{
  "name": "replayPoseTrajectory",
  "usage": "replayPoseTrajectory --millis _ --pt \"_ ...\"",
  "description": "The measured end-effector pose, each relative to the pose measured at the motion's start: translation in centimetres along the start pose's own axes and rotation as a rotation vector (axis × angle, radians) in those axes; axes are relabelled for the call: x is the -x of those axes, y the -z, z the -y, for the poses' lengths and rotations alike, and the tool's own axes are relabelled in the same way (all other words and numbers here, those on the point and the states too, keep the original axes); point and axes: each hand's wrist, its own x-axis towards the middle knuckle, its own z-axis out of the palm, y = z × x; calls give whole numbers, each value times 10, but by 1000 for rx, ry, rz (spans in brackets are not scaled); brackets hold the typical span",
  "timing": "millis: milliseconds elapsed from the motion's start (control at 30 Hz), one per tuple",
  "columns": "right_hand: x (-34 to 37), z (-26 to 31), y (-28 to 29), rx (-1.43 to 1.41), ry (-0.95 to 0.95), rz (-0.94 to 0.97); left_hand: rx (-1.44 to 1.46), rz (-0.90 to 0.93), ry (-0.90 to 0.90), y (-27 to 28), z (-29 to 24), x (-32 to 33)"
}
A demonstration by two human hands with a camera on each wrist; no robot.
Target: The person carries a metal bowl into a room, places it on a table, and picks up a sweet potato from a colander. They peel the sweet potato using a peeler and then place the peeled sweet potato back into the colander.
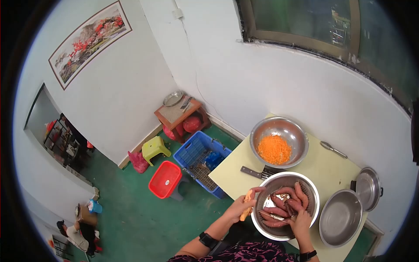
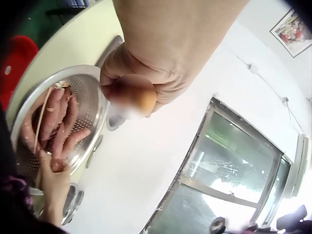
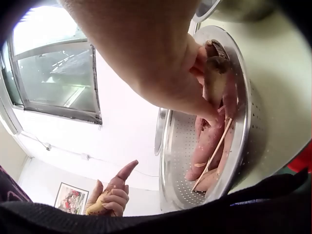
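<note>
White walls meet a green floor [image 1: 131, 209], and a pale yellow desk [image 1: 331, 170] stands beneath a window [image 1: 301, 26]. A sweet potato [image 1: 247, 212], partly peeled to bright orange flesh with pinkish skin left at one end, is gripped in the curled fingers of the left hand [image 1: 238, 208], just outside the left edge of a perforated metal colander [image 1: 315, 196]. The left wrist view blurs its near end.

The right hand [image 1: 301, 222] reaches inside the colander among whole sweet potatoes [image 1: 301, 194], smooth and reddish pink with a few yellowish scrapes; its fingers are bent, though partly hidden, and I cannot tell whether they grasp one. A thin pale stick [image 3: 213, 153] lies across the pile near its thumb.

Behind the colander, a brown-handled knife [image 1: 251, 172] lies beside a steel bowl [image 1: 301, 139] holding orange shreds [image 1: 274, 149]. A metal utensil [image 1: 333, 149] lies near the wall, and an oval steel basin [image 1: 340, 218] stands to the right.

On the floor, a blue crate [image 1: 185, 153] sits near a red-topped stool [image 1: 162, 177] bearing a small pale label [image 1: 167, 182], its print too small to read.
</note>
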Motion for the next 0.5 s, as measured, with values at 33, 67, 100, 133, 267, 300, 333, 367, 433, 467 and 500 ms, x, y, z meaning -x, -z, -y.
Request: replayPoseTrajectory --millis 33,67,100,133,267,300,333,367,433,467,500 --pt "4 -4 -1 -41 -17 24 -8 -24 6 0 -15 2" --pt "6 -13 -7 99 77 91 -23 -53 -68 5 -27 -2" --pt "7 -12 -8 91 85 89 -43 -87 -108 8 -47 -1" --pt "8 -8 -5 92 85 90 -180 -155 -207 -2 -82 12" --pt "13 -22 -16 127 26 66 -512 -634 -1501 -45 -200 138" --pt "9 -20 -15 110 26 63 -615 -1026 -1993 -35 -213 158" --pt "5 -14 -13 47 -33 96 -430 -894 -2266 -26 -219 191" --pt "6 -7 -8 -17 -113 128 -271 -730 -2545 -17 -225 223" --pt "7 9 11 -186 -187 156 106 -535 -2871 -1 -226 255" --pt "8 8 16 -220 -179 133 69 -811 -2838 -11 -216 228" --pt "10 4 17 -258 -163 102 137 -670 -2676 20 -203 220"
